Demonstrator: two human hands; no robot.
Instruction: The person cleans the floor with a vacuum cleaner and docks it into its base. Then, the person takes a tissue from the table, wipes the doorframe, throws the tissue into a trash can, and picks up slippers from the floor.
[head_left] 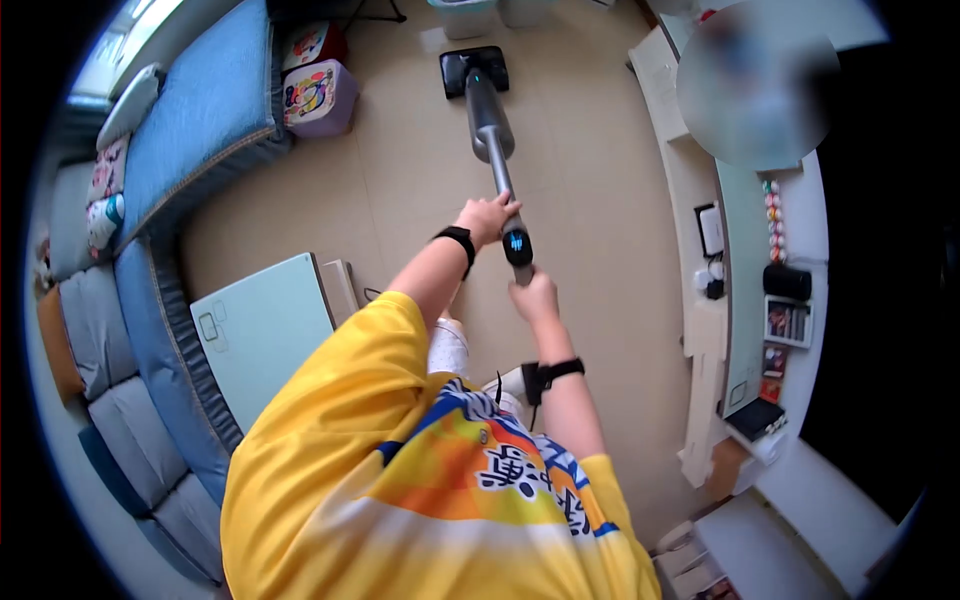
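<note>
The fingers of the left hand (pixel 487 220) are curled around the grey shaft of a vacuum cleaner (pixel 490 125), just beyond its lit display (pixel 516 245). The handle's end, on the display's 6 o'clock side, is gripped by the closed right hand (pixel 537 296). The vacuum cleaner is pointed towards 12 o'clock, where its black floor head (pixel 455 75) is set on the beige floor (pixel 600 200). Black bands (pixel 553 374) are worn on both forearms. At 11 o'clock a purple box (pixel 325 95) is placed beside a blue sofa (pixel 200 110); between 8 and 9 o'clock a pale green table (pixel 265 345) is seen, and at 3 o'clock a long cabinet (pixel 741 270).
</note>
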